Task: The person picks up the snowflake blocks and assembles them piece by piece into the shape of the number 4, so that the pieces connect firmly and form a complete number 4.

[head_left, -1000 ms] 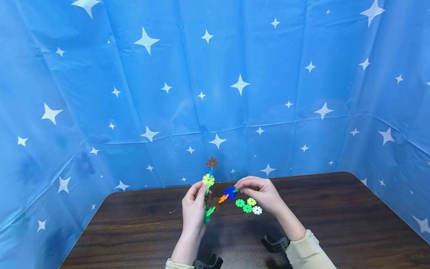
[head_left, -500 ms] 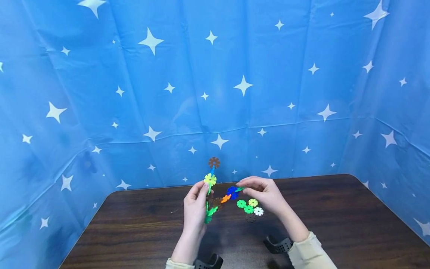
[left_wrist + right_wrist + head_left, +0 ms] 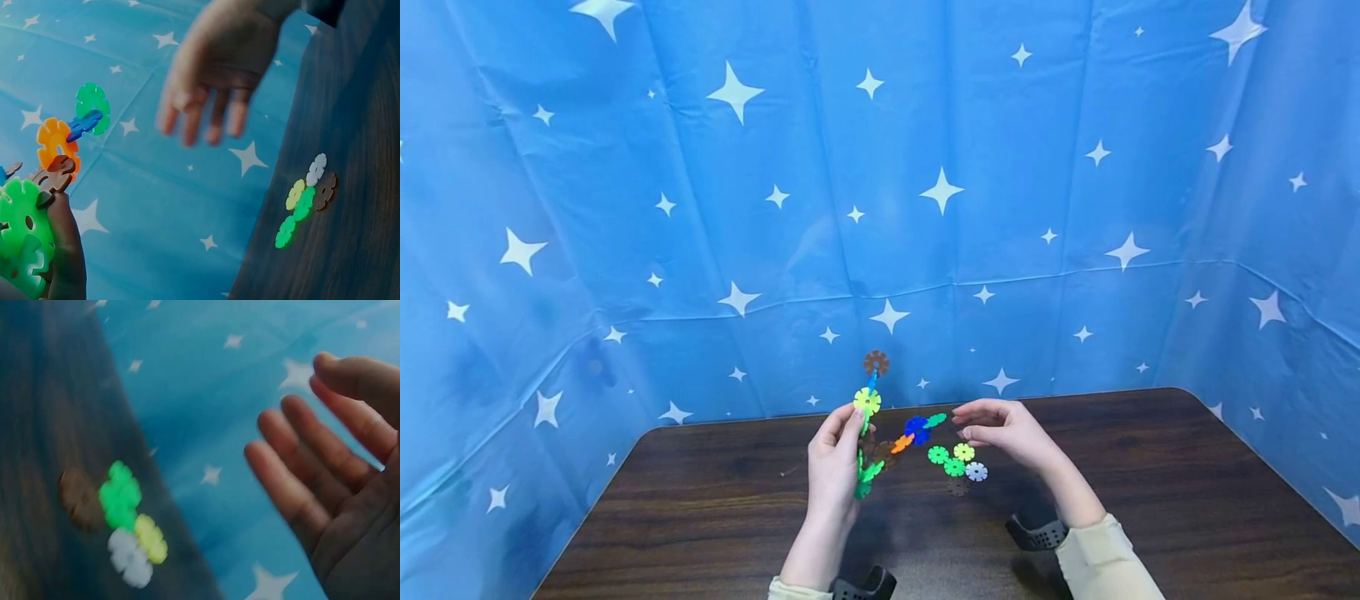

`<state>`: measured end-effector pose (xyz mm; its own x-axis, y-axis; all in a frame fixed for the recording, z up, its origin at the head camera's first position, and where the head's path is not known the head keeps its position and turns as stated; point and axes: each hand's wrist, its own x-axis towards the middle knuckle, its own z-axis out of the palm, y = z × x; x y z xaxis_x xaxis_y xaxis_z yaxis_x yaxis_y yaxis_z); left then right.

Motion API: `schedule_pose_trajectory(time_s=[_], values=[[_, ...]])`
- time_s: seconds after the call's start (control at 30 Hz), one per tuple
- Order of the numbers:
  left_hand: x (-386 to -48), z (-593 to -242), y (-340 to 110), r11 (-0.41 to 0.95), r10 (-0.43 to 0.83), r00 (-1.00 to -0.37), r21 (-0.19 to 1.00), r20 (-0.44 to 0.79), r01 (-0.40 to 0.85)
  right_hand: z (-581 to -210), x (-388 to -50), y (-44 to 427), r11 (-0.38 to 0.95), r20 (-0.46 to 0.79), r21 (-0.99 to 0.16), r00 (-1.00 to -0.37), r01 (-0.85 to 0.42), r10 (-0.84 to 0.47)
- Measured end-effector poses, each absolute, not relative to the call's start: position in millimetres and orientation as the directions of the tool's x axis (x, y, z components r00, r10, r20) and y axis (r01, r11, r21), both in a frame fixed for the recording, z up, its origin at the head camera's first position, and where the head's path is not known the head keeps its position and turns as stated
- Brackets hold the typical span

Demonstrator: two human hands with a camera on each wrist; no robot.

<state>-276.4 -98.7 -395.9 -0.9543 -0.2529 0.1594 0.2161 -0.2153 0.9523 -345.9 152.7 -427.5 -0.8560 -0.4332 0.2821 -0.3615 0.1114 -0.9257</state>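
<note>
My left hand (image 3: 833,471) grips a linked chain of notched plastic discs above the table. At its top is a brown disc (image 3: 876,363), then a blue one on edge and a yellow disc (image 3: 867,402) by my thumb. Lower down, green discs (image 3: 871,472) stick out past the palm. A branch runs rightward through a brown disc, an orange disc (image 3: 56,147) and a dark blue disc (image 3: 917,430) to a green end disc (image 3: 93,107). My right hand (image 3: 1011,432) is just right of that end disc, apart from it, with nothing in its loosely spread fingers (image 3: 300,481).
Loose discs lie on the dark wooden table (image 3: 700,500) below my right hand: green discs (image 3: 954,467), a yellow disc (image 3: 964,451), a white disc (image 3: 977,472) and a brown disc (image 3: 80,499). A blue star-patterned curtain (image 3: 820,250) hangs behind the table.
My right hand has let go of the green disc at the branch's end and moved right. That disc stays joined to the dark blue one. My left hand keeps its hold on the chain.
</note>
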Motion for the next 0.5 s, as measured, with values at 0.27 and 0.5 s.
schedule_pose_trajectory(time_s=[0.27, 0.5], values=[[-276.2, -395.1, -99.0, -0.205, -0.255, -0.955, 0.956, 0.155, 0.210, -459.4, -359.0, 161.7, 0.358, 0.144, -0.889, -0.917, -0.285, -0.371], [-275.4, -395.5, -98.8, -0.197, -0.257, -0.953, 0.957, 0.159, 0.213, -474.4, -360.8, 162.5, 0.474, 0.073, -0.849, -0.940, -0.234, -0.334]])
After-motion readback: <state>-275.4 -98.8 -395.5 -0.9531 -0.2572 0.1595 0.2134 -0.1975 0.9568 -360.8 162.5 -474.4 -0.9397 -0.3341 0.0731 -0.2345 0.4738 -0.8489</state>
